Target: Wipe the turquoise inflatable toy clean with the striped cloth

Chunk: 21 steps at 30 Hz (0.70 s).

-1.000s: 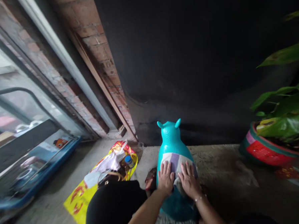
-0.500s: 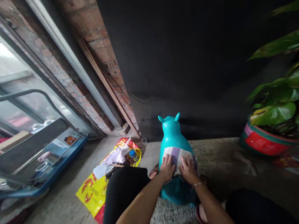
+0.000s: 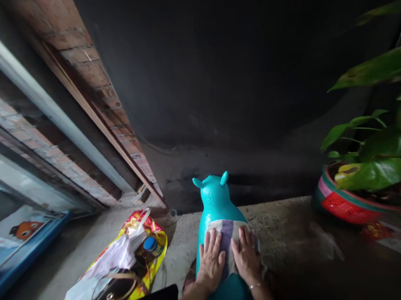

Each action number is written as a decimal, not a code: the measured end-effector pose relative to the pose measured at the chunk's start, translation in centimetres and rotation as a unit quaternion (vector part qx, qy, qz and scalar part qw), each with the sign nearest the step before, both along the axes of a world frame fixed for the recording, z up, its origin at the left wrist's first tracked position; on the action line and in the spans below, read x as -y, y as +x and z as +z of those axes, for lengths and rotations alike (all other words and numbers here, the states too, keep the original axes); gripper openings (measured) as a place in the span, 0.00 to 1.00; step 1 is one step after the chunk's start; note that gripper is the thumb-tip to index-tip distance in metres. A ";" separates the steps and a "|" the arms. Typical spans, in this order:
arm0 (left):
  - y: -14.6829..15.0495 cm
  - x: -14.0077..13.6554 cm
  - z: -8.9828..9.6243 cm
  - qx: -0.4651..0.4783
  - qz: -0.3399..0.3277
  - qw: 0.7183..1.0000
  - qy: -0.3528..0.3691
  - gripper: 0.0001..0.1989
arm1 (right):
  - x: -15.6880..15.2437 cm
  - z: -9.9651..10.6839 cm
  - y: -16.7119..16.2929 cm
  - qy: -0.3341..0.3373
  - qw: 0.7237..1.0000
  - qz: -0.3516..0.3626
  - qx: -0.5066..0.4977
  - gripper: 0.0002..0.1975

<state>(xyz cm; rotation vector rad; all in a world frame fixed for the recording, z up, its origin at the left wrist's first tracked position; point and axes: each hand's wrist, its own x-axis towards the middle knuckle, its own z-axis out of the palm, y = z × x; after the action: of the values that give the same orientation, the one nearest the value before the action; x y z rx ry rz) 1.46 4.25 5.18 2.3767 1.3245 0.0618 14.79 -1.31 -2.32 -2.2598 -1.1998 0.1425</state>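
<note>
A turquoise inflatable animal toy [image 3: 216, 197] with two small ears stands on the floor in front of me, facing the black panel. Across its back lies a white cloth with a purple stripe [image 3: 226, 229]. Flat on the cloth's left part rests my left hand [image 3: 210, 260], fingers stretched out. My right hand [image 3: 245, 254] presses on the right part, its fingers also extended, with a bracelet at the wrist. The cloth's near edge is partly covered by my hands.
To the left, a yellow and red plastic bag [image 3: 159, 255] lies under a dark handbag [image 3: 115, 288], white papers and a blue-lidded jar [image 3: 152, 245]. A blue trolley [image 3: 31, 255] stands farther left. A potted plant [image 3: 351, 204] is at right. A black panel [image 3: 234, 99] rises ahead.
My view has tilted and moved closer, so the toy sits lower and further left in the picture. Both hands remain on the cloth, their fingers straighter than before.
</note>
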 end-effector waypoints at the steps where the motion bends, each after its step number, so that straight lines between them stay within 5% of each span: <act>1: 0.5 -0.7 -0.2 -0.002 -0.004 1.000 0.005 0.28 | -1.0 -0.3 1.3 0.004 1.000 0.011 -0.008 0.31; 7: 3.2 -3.5 -1.8 0.000 -0.013 0.998 0.064 0.28 | -5.9 -1.2 7.6 0.045 0.992 0.108 -0.039 0.27; 12: 3.6 -4.0 -1.8 -0.005 -0.015 0.997 0.079 0.27 | -6.5 -1.2 7.9 0.070 0.991 0.104 -0.046 0.26; 16: 3.6 -3.7 -0.9 -0.003 -0.021 0.996 0.086 0.26 | -4.0 -1.9 6.0 0.068 0.996 0.034 -0.037 0.29; 21: 1.8 -1.0 -1.0 0.013 -0.110 0.984 0.141 0.27 | 3.2 -2.8 1.6 0.068 0.995 -0.065 0.021 0.32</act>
<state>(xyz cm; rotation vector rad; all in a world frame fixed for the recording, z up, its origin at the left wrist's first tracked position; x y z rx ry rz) 3.25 5.28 4.15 2.7350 1.0935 0.2295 16.35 -4.54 -5.10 -2.2232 -1.0462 -0.0363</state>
